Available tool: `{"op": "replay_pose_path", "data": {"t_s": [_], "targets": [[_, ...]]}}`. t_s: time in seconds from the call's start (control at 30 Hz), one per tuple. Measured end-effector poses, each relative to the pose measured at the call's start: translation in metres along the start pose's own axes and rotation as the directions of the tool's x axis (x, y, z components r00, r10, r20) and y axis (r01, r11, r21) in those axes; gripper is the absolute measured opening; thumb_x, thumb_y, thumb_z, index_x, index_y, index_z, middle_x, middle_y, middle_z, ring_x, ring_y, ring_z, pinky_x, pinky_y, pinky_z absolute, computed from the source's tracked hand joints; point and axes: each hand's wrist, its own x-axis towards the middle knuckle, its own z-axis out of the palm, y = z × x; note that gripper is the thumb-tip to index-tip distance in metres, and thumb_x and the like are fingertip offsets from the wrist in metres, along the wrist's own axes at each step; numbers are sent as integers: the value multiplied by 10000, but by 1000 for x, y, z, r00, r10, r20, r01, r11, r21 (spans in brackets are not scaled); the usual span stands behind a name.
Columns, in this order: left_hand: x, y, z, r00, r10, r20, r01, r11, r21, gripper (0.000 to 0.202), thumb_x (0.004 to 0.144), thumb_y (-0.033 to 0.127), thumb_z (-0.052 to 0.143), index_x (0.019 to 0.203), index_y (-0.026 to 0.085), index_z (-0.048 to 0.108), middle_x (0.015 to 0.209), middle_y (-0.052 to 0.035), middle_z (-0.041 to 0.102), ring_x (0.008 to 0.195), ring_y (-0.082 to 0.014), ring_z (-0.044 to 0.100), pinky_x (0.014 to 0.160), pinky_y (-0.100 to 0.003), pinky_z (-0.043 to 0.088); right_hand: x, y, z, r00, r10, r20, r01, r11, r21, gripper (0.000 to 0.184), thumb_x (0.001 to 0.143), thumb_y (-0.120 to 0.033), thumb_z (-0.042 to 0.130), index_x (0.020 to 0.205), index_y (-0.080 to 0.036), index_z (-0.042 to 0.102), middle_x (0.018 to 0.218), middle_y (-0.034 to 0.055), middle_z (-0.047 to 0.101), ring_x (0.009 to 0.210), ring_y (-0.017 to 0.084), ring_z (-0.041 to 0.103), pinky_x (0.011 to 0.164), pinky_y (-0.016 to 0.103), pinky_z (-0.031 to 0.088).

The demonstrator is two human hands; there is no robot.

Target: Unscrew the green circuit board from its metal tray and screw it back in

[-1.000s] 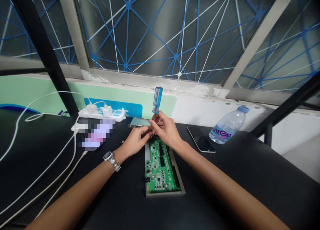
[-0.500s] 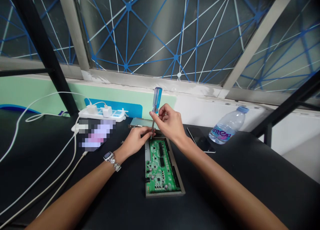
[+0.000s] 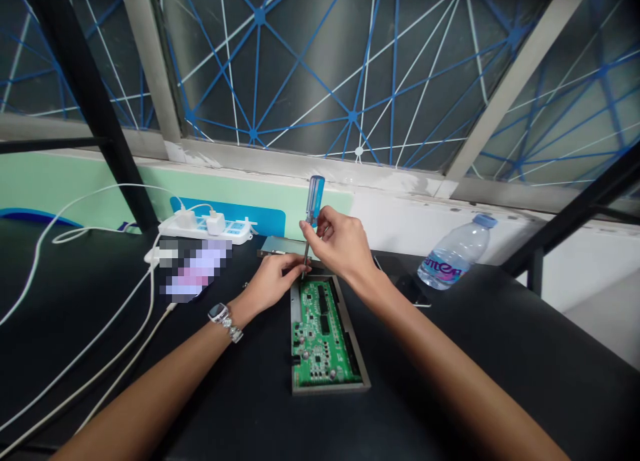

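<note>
A green circuit board [image 3: 320, 334] lies in a grey metal tray [image 3: 350, 384] on the black table. A screwdriver [image 3: 315, 201] with a clear blue handle stands upright, its tip at the board's far left corner. My right hand [image 3: 343, 244] is closed around the lower part of the handle. My left hand [image 3: 273, 281] pinches at the screwdriver's tip, fingers pressed together by the tray's far left corner. What lies between those fingers is too small to make out. A watch sits on my left wrist.
A white power strip [image 3: 205, 226] with chargers and white cables [image 3: 100, 354] lies at the left. A water bottle [image 3: 453, 254] lies on its side at the right, with a dark phone [image 3: 415, 291] beside it. A grey metal plate [image 3: 280, 245] lies behind the tray.
My right hand has slid up from the shaft near the tip to the lower part of the handle. The left hand has stayed at the tip.
</note>
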Motion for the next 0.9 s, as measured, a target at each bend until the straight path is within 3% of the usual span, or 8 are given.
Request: {"op": "replay_pose_path", "data": {"t_s": [0.3,0.67,0.83,0.9], "targets": [[-1,1,-1,1000,2,21,-2,1000,-20,218,915,195,558,1059,174,720,1041,-71,754,951,-206,702,868,-320,534,5,9,-4,991,-42,130,2,957,291,295,870,-403,589,709,-219,423,655,-16,573,588,125,537,554,262,383],[-1,0,-1,1000,-12,20,14,998,-69,180,905,221,573,1002,158,711,965,-78,761,892,-205,717,853,-334,559,9,19,-2,950,-49,307,-131,832,539,261,877,-441,569,791,-217,465,717,-21,529,624,132,579,572,270,464],[-1,-3,2,999,11,31,-7,991,-135,292,929,246,546,1187,162,652,1134,-101,721,1007,-216,696,939,-352,531,11,21,-5,920,-68,385,-178,805,567,248,885,-454,548,841,-221,475,747,-22,535,621,130,585,539,260,462],[-1,-4,3,999,13,30,-8,988,-152,317,947,259,518,1225,162,634,1141,-103,719,1014,-219,695,949,-360,525,10,20,-6,929,-46,366,-168,830,531,252,883,-458,547,837,-222,474,735,-25,537,587,122,567,529,261,441]]}}
